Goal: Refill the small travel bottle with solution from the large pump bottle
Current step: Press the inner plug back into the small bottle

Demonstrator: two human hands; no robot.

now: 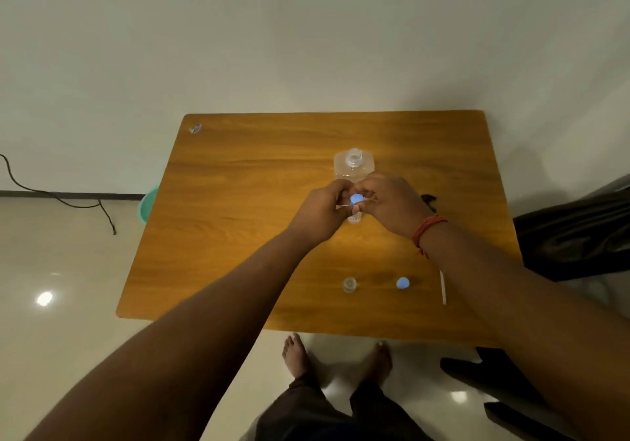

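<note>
Over the middle of the wooden table my two hands meet around a small clear travel bottle. My left hand grips its body. The fingers of my right hand pinch its blue cap at the top. Just behind my hands stands the large clear bottle, its neck open and no pump on it. Nearer the front edge stand a second small clear bottle without a cap and a loose blue cap.
A white tube lies at the front right under my right forearm. A dark object peeks out behind my right hand. A small scrap lies at the far left corner. A green basin and cable are on the floor.
</note>
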